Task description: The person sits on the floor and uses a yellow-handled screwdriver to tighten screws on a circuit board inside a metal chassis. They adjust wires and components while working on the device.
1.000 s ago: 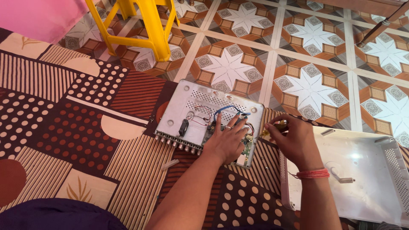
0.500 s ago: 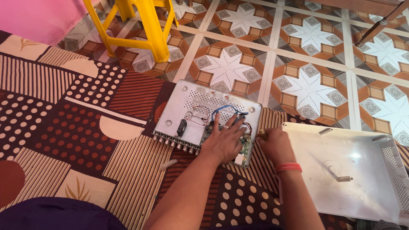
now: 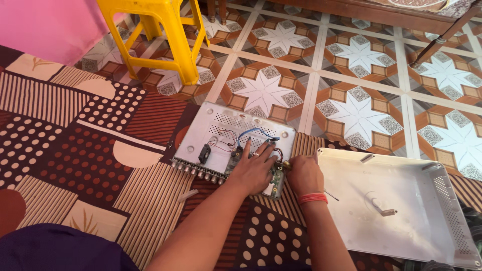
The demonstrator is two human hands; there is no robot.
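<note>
Lying opened on the patterned mat [image 3: 75,165], the white device base [image 3: 221,133] is seen with its circuit board [image 3: 236,158] and wires exposed; the removed cover [image 3: 401,200] rests at its 3 o'clock. The left hand [image 3: 253,170] is pressed flat on the board, fingers spread. The right hand [image 3: 304,173] is curled at the base's 4 o'clock corner; whether anything is gripped cannot be told. Reassembly appears undone.

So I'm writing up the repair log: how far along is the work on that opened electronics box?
Done: the white cover is off and lies upturned beside the open chassis. In hand: the left hand presses on the circuit board, and the right hand works at the chassis's near right corner; whether it holds a tool is unclear. Left: wires lie loose and the cover is not refitted.
</note>
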